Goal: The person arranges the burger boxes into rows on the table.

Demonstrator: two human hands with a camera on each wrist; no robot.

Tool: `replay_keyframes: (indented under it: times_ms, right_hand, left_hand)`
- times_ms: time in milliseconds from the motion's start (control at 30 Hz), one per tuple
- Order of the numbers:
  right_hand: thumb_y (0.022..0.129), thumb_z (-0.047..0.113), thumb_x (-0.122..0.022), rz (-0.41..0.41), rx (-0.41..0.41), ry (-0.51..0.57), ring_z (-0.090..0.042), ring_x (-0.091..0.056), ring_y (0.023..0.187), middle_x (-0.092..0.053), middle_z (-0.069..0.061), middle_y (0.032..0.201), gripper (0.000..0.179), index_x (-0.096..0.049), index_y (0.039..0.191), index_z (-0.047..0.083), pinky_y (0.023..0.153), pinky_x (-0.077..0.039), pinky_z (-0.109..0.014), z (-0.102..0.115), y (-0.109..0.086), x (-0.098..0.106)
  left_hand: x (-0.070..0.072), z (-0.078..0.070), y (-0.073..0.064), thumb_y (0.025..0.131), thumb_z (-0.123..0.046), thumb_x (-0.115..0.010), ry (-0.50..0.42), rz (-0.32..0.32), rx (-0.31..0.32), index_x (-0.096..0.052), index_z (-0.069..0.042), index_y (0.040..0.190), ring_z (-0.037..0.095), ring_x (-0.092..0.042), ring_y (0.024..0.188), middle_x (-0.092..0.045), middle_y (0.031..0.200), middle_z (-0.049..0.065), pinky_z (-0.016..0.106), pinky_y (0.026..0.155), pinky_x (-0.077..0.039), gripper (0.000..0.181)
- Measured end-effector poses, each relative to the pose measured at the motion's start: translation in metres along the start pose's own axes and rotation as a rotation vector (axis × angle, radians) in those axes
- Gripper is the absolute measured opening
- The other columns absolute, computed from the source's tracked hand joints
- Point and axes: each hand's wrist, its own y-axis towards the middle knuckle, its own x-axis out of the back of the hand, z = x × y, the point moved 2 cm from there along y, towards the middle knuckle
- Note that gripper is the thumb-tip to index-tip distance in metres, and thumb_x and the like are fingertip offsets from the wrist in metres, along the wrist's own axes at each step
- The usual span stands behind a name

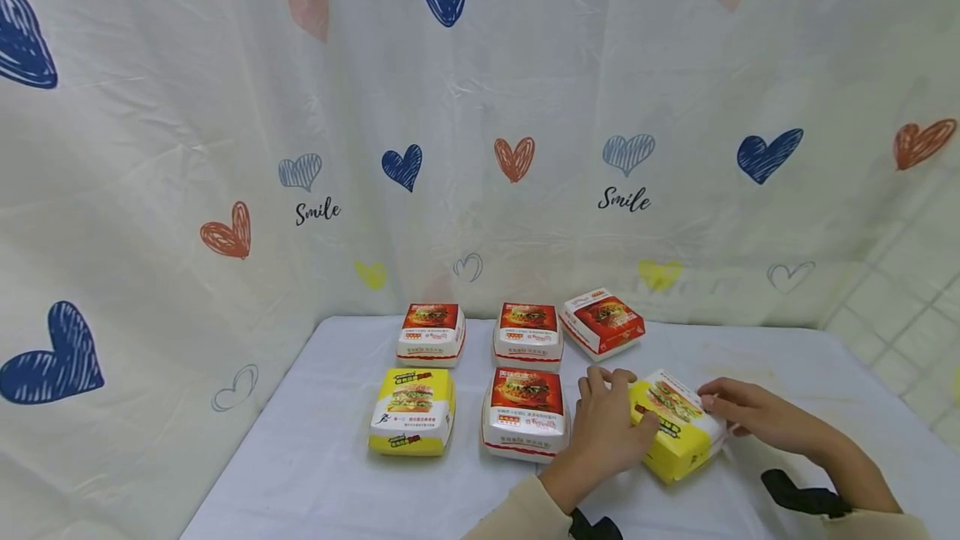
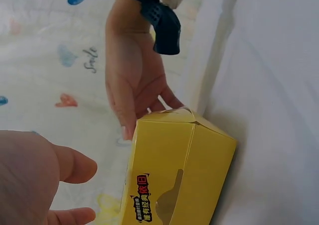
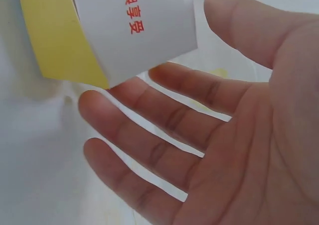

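Note:
A yellow-and-white burger box (image 1: 684, 444) sits tilted in angle on the right side of the table, between the two hands. My left hand (image 1: 606, 423) is at its left side, thumb and fingers spread apart. In the left wrist view, a gap shows between the left thumb (image 2: 77, 165) and the yellow box face (image 2: 162, 155). From the other side, my right hand (image 1: 757, 413) reaches to the box's right edge. Its fingers (image 3: 149, 143) are extended and loosely spread, fingertips right at the lower corner of the white end panel (image 3: 139, 41), with the thumb away from it.
Left of the hands stand a red-and-white burger box (image 1: 527, 419) and another yellow one (image 1: 411, 412). Behind them are three more red-and-white boxes (image 1: 431, 338), the rightmost (image 1: 603, 323) turned at an angle. A heart-printed curtain (image 1: 480, 107) hangs behind the white-covered table (image 1: 315, 473).

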Motion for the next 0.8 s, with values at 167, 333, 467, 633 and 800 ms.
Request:
replay_keyframes:
  times_ms: [167, 333, 467, 633, 800]
  right_hand:
    - [0.107, 0.031, -0.051, -0.036, -0.008, 0.004, -0.028, -0.060, 0.109, -0.061, -0.026, 0.132, 0.045, -0.054, 0.134, -0.005, 0.083, -0.059, -0.046, 0.001, 0.004, -0.002]
    - [0.107, 0.031, -0.052, -0.035, 0.005, 0.011, -0.022, -0.060, 0.101, -0.063, -0.023, 0.128, 0.045, -0.053, 0.134, -0.005, 0.080, -0.057, -0.039, 0.002, 0.005, -0.004]
    - [0.107, 0.031, -0.052, -0.006, 0.013, 0.020, -0.017, -0.060, 0.093, -0.065, -0.016, 0.118, 0.046, -0.051, 0.135, -0.006, 0.077, -0.056, -0.035, 0.002, 0.004, -0.004]
    - [0.106, 0.032, -0.054, 0.017, 0.001, 0.037, -0.019, -0.059, 0.095, -0.065, -0.013, 0.116, 0.050, -0.049, 0.136, -0.008, 0.080, -0.057, -0.040, 0.005, 0.003, -0.006]
    - [0.104, 0.032, -0.057, 0.017, -0.011, 0.036, -0.022, -0.060, 0.100, -0.063, -0.017, 0.121, 0.053, -0.047, 0.139, -0.007, 0.082, -0.058, -0.042, 0.007, 0.002, -0.009]
  left_hand:
    - [0.002, -0.003, -0.004, 0.091, -0.047, -0.071, 0.098, -0.015, -0.034, -0.058, -0.029, 0.126, 0.011, -0.041, 0.104, -0.044, 0.114, -0.004, 0.030, 0.088, -0.045, 0.041]
    - [-0.001, -0.005, -0.005, 0.091, -0.053, -0.069, 0.147, 0.021, -0.009, -0.056, -0.026, 0.131, 0.013, -0.046, 0.103, -0.047, 0.116, -0.001, 0.030, 0.083, -0.049, 0.050]
    - [-0.003, -0.004, -0.005, 0.091, -0.053, -0.068, 0.151, 0.037, -0.007, -0.056, -0.024, 0.133, 0.013, -0.047, 0.104, -0.046, 0.119, 0.000, 0.029, 0.082, -0.050, 0.052]
    - [-0.006, -0.001, -0.003, 0.092, -0.056, -0.066, 0.157, 0.043, -0.005, -0.056, -0.025, 0.134, 0.012, -0.048, 0.106, -0.046, 0.122, 0.000, 0.030, 0.084, -0.051, 0.054]
    - [-0.011, 0.005, 0.000, 0.092, -0.061, -0.064, 0.128, 0.049, -0.016, -0.055, -0.025, 0.135, 0.012, -0.049, 0.111, -0.046, 0.127, -0.001, 0.031, 0.085, -0.052, 0.057]
